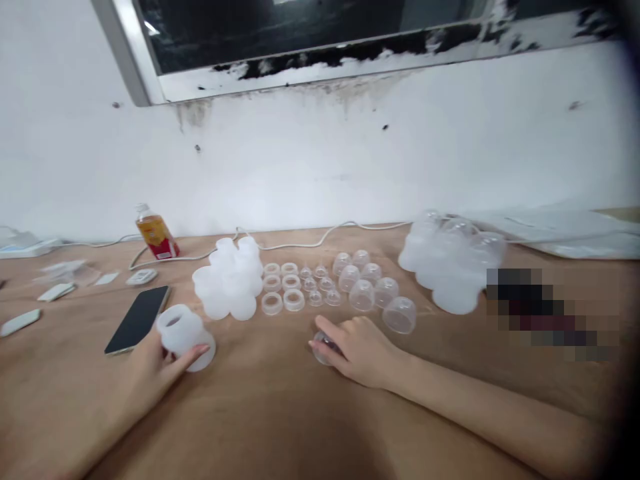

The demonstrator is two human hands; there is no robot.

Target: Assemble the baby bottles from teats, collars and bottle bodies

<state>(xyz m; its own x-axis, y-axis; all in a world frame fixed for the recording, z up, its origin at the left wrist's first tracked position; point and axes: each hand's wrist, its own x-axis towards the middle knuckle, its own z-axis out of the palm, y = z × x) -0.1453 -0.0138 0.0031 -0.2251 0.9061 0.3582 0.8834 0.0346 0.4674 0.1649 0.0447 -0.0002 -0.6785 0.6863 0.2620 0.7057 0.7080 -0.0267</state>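
My left hand [163, 363] is wrapped round a translucent white baby bottle body [197, 343], tilted, its open neck facing up and away. My right hand [357, 350] lies low on the table with its fingers closed on a clear cap [321, 353], partly hidden under them. Ahead stand several white ring collars [293, 300] in two columns. Beside them are several clear bottle nipples [315, 298], then several clear dome caps [362, 295]. One more dome cap [400, 315] is nearest to my right hand. Further white bottle bodies [227, 280] cluster at the left.
Bottles topped with clear caps [453, 267] form a group at right. A phone [137, 320] lies beside my left hand, with a drink bottle [157, 233] behind. A white cable [320, 241] runs along the wall. Plastic sheeting [560, 233] lies back right.
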